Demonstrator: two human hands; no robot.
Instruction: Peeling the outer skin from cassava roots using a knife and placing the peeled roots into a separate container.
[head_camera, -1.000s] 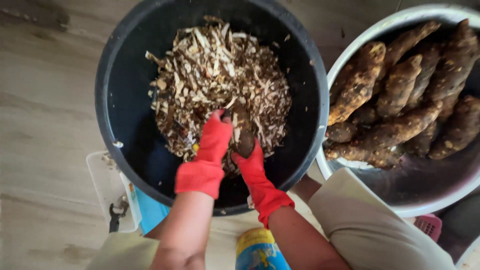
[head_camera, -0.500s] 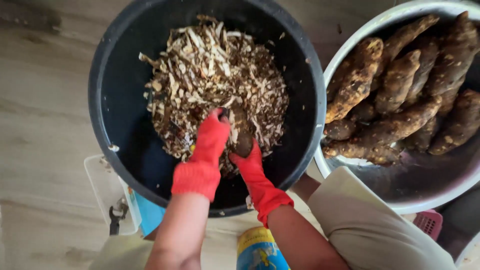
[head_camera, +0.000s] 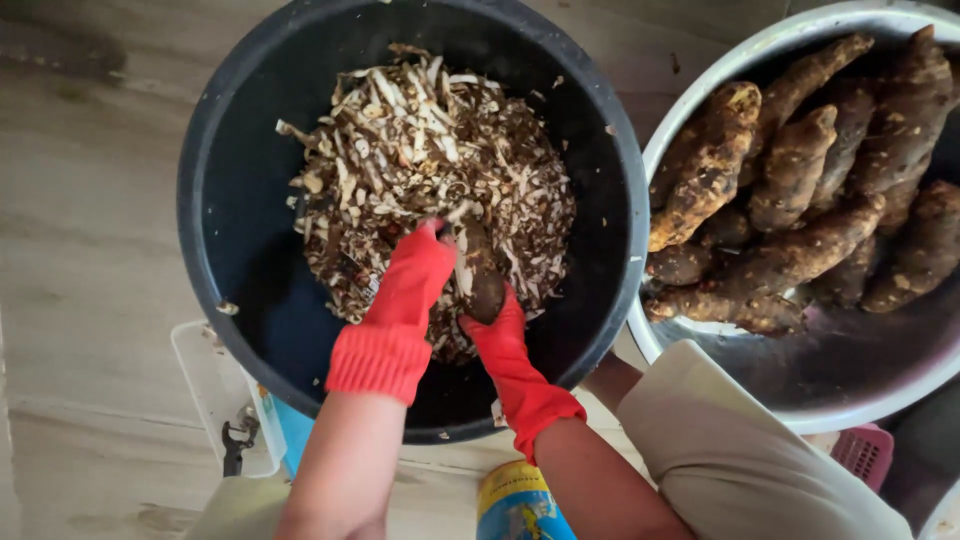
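- We see the black tub (head_camera: 215, 200) fills most of the view, and against the earlier pictures it sits a little further left and lower in frame, while the hands keep the same spot at its near side; that reads as a small shift of the head, not of the tub.
- To its right the metal basin (head_camera: 850, 385) holds the unpeeled brown tubers (head_camera: 790, 170), heaped as they were a second ago, none added or gone.
- The mound of peelings (head_camera: 420, 160) in the tub looks much the same in shape, so little new peel has dropped in this short span.
- Our left hand (head_camera: 405, 290), in a red glove, is curled downward over the work with the fingertips at the tuber; whether it grips a blade we cannot tell.
- Our right hand (head_camera: 500, 330), also gloved red, is closed round the lower end of the dark tuber (head_camera: 480, 275), which stands nearly upright between both hands, above the peelings, just as before.
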